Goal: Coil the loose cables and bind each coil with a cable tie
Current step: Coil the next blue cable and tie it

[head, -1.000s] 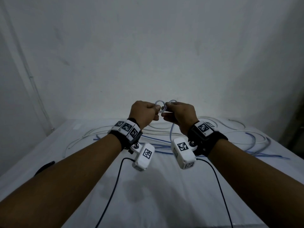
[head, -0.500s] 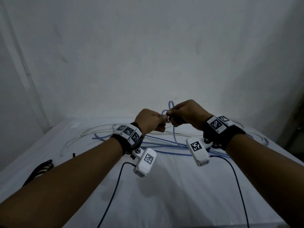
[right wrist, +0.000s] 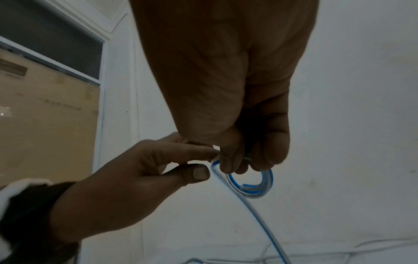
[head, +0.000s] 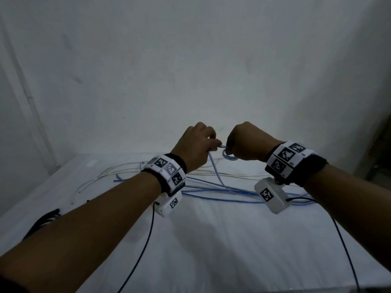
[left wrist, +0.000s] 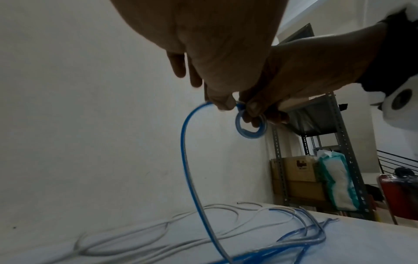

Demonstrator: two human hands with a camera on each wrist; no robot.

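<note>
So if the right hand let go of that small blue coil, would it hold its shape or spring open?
Probably spring open: the coil is wound tight and no tie shows on it. The cable arcs smoothly below the left hand, so likely springy, not limp. It looks light.

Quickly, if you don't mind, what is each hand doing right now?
Left hand: pinching the blue cable just beside the coil.
Right hand: gripping the small blue coil.

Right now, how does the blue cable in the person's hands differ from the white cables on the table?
The blue cable is wound into a small coil and held in the air by both hands; the white cables lie loose and uncoiled on the table, touched by neither hand. Both are thin and flexible, and no cable tie shows on either.
</note>
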